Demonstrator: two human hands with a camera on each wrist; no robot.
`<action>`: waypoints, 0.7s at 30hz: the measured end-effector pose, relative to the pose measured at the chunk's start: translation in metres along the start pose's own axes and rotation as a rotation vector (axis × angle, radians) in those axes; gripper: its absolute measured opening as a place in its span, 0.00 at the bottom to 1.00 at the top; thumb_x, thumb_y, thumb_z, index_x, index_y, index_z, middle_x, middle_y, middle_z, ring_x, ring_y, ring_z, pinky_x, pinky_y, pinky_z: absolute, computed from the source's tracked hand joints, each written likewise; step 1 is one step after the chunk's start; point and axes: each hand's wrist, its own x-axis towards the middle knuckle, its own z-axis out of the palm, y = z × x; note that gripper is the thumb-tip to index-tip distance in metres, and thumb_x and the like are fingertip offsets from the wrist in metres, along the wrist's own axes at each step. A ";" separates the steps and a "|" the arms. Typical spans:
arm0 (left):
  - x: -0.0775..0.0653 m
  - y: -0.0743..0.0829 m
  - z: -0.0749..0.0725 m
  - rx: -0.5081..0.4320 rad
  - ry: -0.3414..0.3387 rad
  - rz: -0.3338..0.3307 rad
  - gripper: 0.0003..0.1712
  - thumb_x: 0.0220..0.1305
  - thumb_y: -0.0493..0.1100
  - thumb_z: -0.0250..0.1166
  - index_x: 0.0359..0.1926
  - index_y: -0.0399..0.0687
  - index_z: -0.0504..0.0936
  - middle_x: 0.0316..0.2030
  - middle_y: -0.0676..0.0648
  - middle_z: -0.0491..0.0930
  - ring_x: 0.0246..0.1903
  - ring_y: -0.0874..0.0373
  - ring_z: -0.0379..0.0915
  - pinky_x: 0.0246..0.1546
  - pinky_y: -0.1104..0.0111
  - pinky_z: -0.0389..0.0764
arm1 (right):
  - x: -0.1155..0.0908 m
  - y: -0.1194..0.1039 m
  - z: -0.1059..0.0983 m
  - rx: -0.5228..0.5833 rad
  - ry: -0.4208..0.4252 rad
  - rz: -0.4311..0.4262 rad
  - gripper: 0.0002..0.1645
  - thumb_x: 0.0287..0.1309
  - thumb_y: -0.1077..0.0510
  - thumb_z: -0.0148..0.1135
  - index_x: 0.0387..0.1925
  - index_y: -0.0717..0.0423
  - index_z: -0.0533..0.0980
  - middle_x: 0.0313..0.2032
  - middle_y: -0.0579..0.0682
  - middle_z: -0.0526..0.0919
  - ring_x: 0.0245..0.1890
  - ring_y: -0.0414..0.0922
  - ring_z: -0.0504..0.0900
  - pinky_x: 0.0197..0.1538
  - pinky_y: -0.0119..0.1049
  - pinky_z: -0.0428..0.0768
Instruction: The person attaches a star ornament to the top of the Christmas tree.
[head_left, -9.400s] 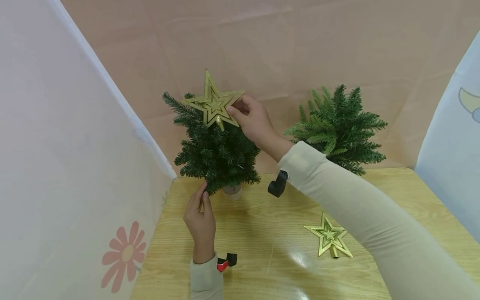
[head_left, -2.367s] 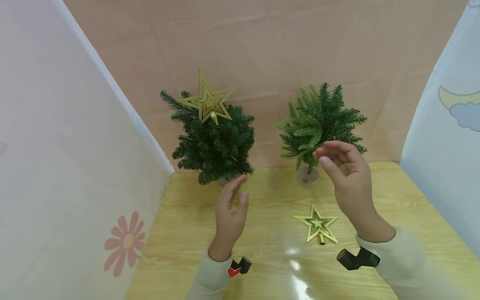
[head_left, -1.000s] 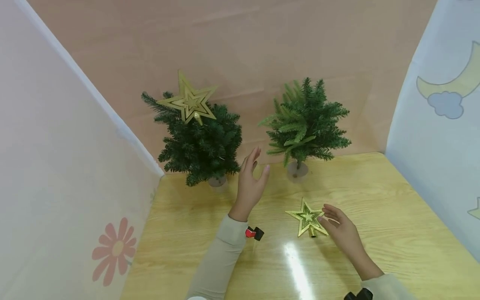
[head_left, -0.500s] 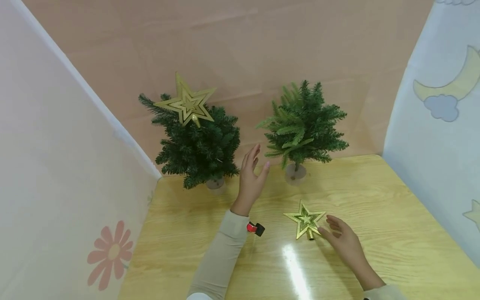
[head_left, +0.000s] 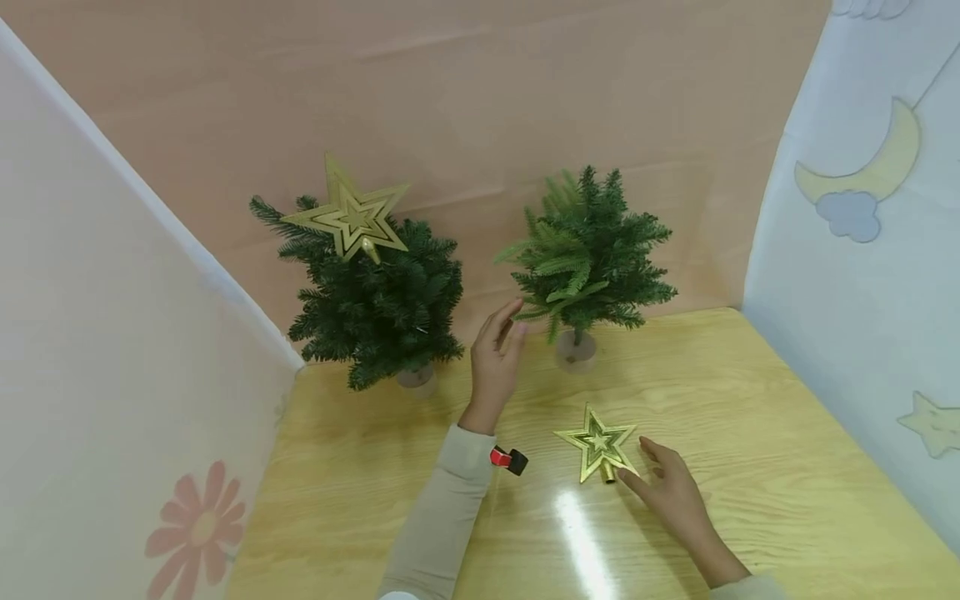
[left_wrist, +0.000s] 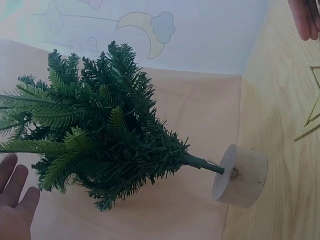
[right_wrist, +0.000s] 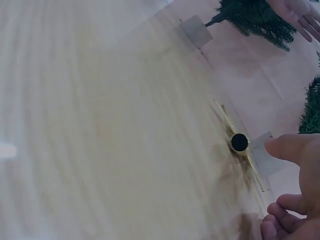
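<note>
A gold star topper (head_left: 598, 442) lies flat on the table, its hollow socket pointing toward the person. My right hand (head_left: 672, 497) is low at the star's right side, thumb near the socket and fingers apart from the thumb. My left hand (head_left: 495, 367) is raised between two small artificial Christmas trees, its relaxed fingertips right by the lower branches of the right-hand tree (head_left: 600, 258). In the left wrist view that tree's round wooden base (left_wrist: 247, 177) shows plainly. A second gold star (head_left: 356, 218) leans at the top of the left-hand tree (head_left: 390, 300).
Both trees stand at the back edge of the wooden table (head_left: 352, 517), against a pinkish backdrop cloth (head_left: 465, 100). White cloths with printed flower and moon flank the sides. Small cameras sit on the wrists; the left one (head_left: 510, 460) shows black and red.
Earlier the right hand held a star at the left tree's top; that star now stays there unheld. The right hand has come down beside the table star, the left hand toward the right-hand tree.
</note>
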 end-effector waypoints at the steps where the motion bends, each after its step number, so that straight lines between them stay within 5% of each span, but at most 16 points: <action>1: 0.000 0.000 0.001 -0.005 0.004 0.000 0.21 0.71 0.30 0.55 0.64 0.34 0.71 0.59 0.33 0.71 0.62 0.45 0.66 0.65 0.63 0.66 | -0.001 0.001 0.001 -0.005 0.009 -0.007 0.49 0.61 0.42 0.64 0.69 0.70 0.58 0.63 0.68 0.64 0.58 0.68 0.68 0.53 0.65 0.73; 9: -0.004 -0.004 0.005 0.014 0.084 0.022 0.17 0.71 0.31 0.55 0.59 0.31 0.74 0.56 0.35 0.75 0.60 0.48 0.70 0.62 0.59 0.71 | -0.008 0.006 0.010 -0.056 0.061 -0.016 0.46 0.59 0.42 0.67 0.69 0.64 0.61 0.63 0.66 0.65 0.55 0.66 0.71 0.49 0.66 0.74; 21: -0.005 -0.011 0.004 -0.017 0.136 0.012 0.18 0.71 0.31 0.56 0.59 0.38 0.77 0.56 0.38 0.77 0.50 0.51 0.78 0.55 0.59 0.77 | -0.004 0.007 0.014 -0.101 0.118 -0.086 0.43 0.59 0.44 0.68 0.65 0.68 0.65 0.59 0.67 0.68 0.54 0.65 0.72 0.50 0.66 0.74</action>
